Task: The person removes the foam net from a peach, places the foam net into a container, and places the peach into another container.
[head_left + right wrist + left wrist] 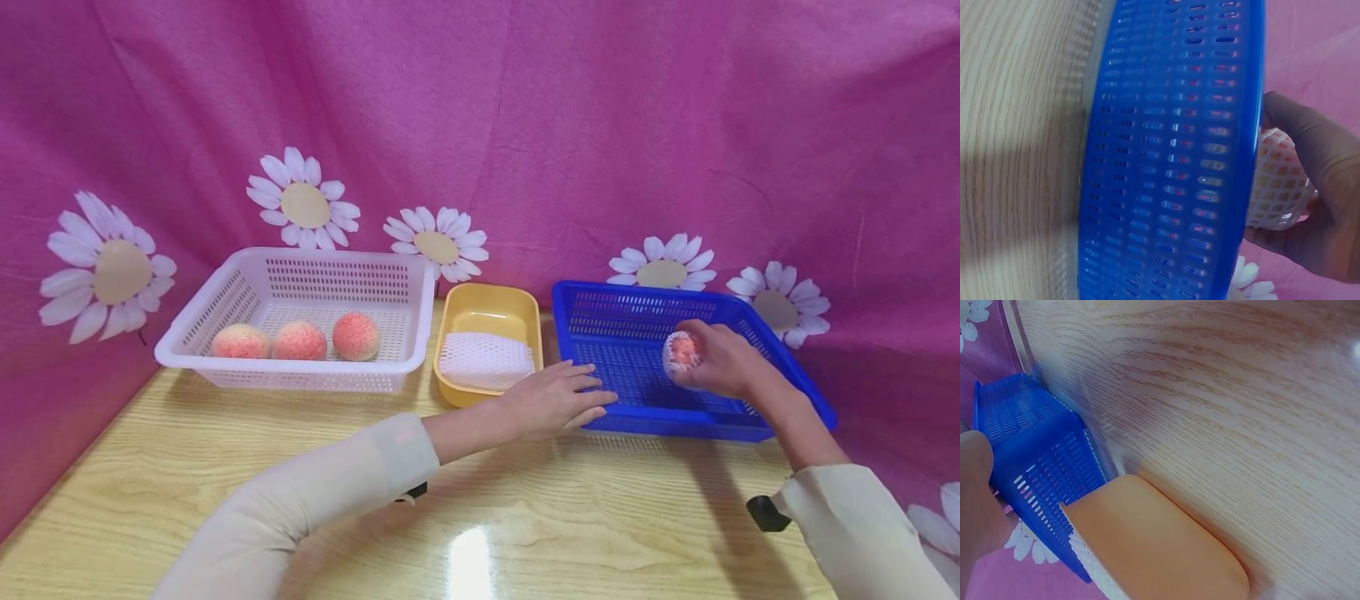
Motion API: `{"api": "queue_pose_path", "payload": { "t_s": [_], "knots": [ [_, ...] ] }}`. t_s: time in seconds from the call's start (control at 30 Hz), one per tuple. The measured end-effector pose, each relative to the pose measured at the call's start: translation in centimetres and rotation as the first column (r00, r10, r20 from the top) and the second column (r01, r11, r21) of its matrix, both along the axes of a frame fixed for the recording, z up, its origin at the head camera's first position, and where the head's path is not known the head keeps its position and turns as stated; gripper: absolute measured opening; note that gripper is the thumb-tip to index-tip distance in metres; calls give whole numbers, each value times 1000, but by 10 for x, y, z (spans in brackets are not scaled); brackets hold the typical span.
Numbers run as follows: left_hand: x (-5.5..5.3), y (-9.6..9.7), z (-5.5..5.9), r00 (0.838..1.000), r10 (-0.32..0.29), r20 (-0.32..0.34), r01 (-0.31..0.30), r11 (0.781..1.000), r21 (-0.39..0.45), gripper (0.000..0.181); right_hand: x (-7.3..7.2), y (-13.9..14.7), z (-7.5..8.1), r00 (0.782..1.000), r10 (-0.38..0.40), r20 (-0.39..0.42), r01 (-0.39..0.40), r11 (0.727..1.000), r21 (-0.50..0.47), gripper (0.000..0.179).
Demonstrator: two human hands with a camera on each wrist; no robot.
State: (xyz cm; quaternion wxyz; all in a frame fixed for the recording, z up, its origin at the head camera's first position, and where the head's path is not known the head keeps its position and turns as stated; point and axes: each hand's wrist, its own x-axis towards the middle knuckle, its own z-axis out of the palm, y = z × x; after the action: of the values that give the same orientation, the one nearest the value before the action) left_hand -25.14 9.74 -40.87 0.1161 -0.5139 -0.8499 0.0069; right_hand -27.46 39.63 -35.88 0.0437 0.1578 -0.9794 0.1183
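My right hand (718, 360) grips a peach (684, 350) wrapped in a white foam net, held over the blue basket (615, 421). In the right wrist view the foam net (1277, 187) shows between thumb and fingers, just past the basket's rim. My left hand (558, 398) has its fingers extended over the near left corner of the blue basket and holds nothing. In the left wrist view, part of that hand (979, 500) is beside the basket's edge. Whether its fingers touch the rim I cannot tell.
A yellow tub (487, 297) with white foam nets (483, 358) stands between the baskets. On the left, a white basket (292, 377) holds three peaches (300, 340). A pink flowered cloth (525, 125) hangs behind the wooden table (562, 517).
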Motion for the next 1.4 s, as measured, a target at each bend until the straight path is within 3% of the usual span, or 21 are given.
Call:
{"api": "queue_pose_path", "payload": {
  "t_s": [0.23,0.47,0.77,1.1,1.4],
  "knots": [
    [-1,-4,0,999,-15,-48,17,999,39,42,1,-13,7,1000,-8,3,9,1000,-27,75],
    [-5,-11,2,986,-32,-161,47,995,87,41,3,-26,15,1000,-12,10,12,999,-46,79],
    [-7,-22,3,990,-19,-140,42,985,165,42,10,-41,22,1000,20,0,-20,996,-82,78],
    [-10,-40,3,993,-24,-118,59,953,297,41,14,-60,29,991,106,-76,-115,985,-125,75],
    [-12,-53,5,997,13,-82,16,939,345,44,16,-83,33,982,149,-114,-165,976,-142,74]
  ]
}}
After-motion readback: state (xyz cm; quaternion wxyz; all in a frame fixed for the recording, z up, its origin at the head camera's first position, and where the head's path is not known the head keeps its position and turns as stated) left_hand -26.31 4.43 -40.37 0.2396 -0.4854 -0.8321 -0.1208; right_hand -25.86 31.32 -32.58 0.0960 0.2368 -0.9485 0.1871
